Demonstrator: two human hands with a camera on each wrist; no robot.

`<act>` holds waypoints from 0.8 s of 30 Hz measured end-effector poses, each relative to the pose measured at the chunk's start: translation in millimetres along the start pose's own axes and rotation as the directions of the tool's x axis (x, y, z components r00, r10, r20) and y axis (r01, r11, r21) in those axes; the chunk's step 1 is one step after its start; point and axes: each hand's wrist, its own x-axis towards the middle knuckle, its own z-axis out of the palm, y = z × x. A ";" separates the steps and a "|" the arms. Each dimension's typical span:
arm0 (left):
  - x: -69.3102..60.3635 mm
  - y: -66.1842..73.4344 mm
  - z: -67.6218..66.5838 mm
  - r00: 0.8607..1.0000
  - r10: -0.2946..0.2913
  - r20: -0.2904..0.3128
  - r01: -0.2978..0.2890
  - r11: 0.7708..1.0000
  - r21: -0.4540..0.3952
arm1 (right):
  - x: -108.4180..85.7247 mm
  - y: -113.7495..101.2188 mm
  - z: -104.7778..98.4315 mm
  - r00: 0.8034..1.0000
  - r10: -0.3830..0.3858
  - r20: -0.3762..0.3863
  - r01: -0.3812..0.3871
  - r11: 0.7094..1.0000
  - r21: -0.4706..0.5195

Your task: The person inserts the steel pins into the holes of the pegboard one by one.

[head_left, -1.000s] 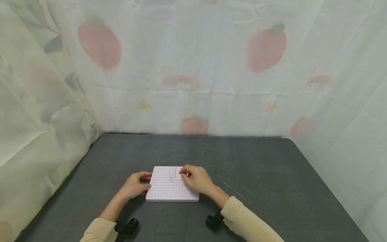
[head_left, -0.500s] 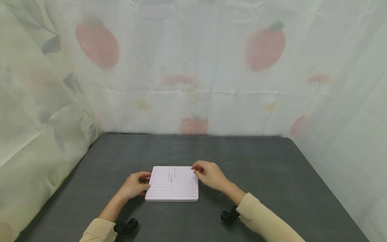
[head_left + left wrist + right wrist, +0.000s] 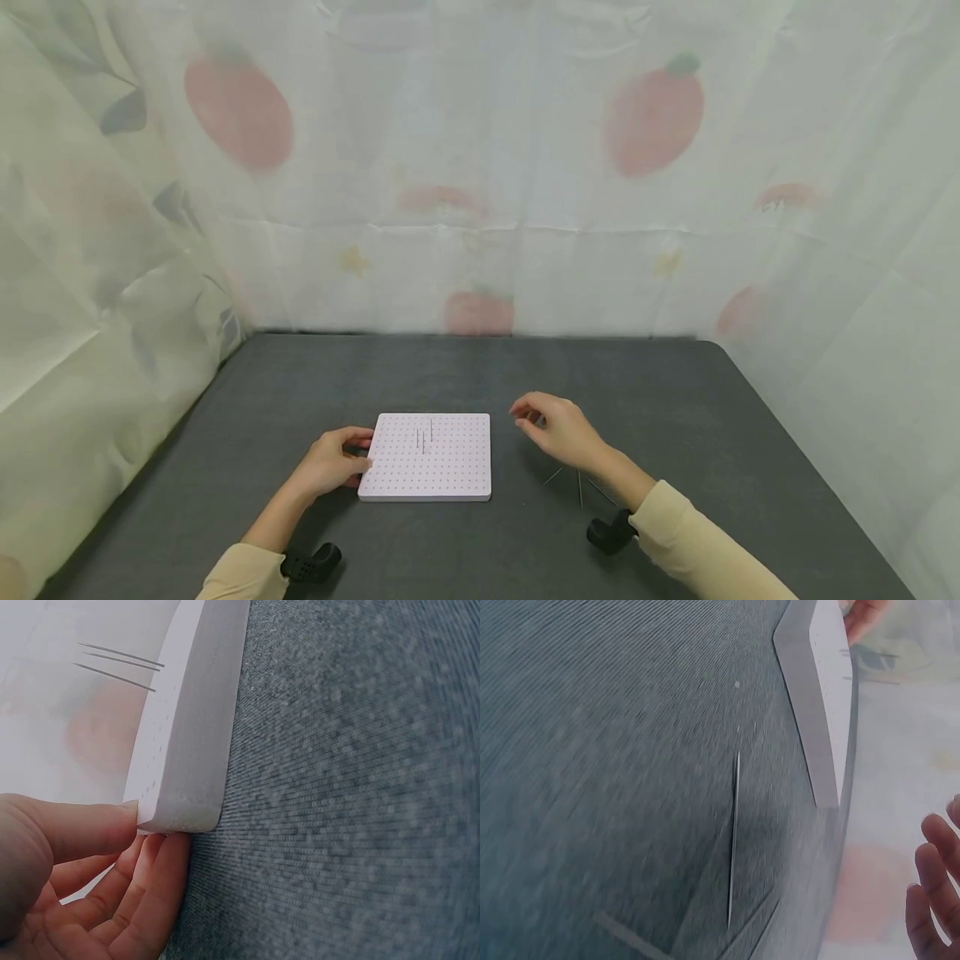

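A white board (image 3: 427,479) dotted with small holes lies on the dark table, and three thin metal pins (image 3: 120,661) stand upright in it. At the board's left edge my left hand (image 3: 330,462) grips it, thumb on top and fingers against the side. My right hand (image 3: 562,429) hovers to the right of the board, fingers loosely bent and nothing seen between them. Beneath and beside the right forearm several loose pins (image 3: 580,490) lie on the table; one pin (image 3: 734,840) shows clearly in the right wrist view.
The grey table (image 3: 480,375) reaches back to a pale curtain (image 3: 525,150) printed with strawberries. Another curtain (image 3: 90,292) hangs along the left side. Both wrists wear black devices, one (image 3: 311,562) at the left and one (image 3: 611,533) at the right.
My right hand has moved off the board to the right, toward the loose pins. The left hand keeps its grip, and the three standing pins have not changed.
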 end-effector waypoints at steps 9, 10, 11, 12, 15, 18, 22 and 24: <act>0.7 -0.9 0.1 1.000 0.008 0.004 -0.008 1.000 -0.007 | -20.0 14.1 -18.2 1.000 -0.001 -0.017 0.001 1.000 -0.008; 1.0 -1.1 0.0 1.000 0.008 0.004 -0.008 1.000 -0.007 | -22.7 16.0 -19.9 1.000 -0.002 -0.020 0.001 1.000 -0.009; 1.2 -1.1 0.1 1.000 0.008 0.003 -0.008 1.000 -0.007 | -25.5 17.8 -21.7 1.000 -0.001 -0.023 0.001 1.000 -0.008; 1.4 -1.2 0.1 1.000 0.007 0.004 -0.007 1.000 -0.007 | -28.5 19.9 -23.3 1.000 -0.001 -0.028 0.001 1.000 -0.005; 1.7 -1.0 0.4 1.000 0.002 0.004 -0.002 1.000 -0.005 | -37.1 25.8 -28.0 0.999 0.012 -0.040 -0.011 1.000 0.011; 1.6 -0.5 0.6 1.000 0.001 0.003 -0.001 1.000 -0.001 | -45.3 32.4 -31.9 0.997 0.043 -0.058 -0.042 0.999 0.022; 1.3 -0.2 0.7 1.000 0.005 -0.002 -0.005 1.000 0.004 | -56.1 41.4 -36.0 0.993 0.084 -0.081 -0.082 0.996 0.026; 1.2 -0.5 0.8 1.000 0.004 -0.002 -0.004 1.000 0.004 | -61.6 45.5 -37.7 0.991 0.100 -0.090 -0.098 0.995 0.026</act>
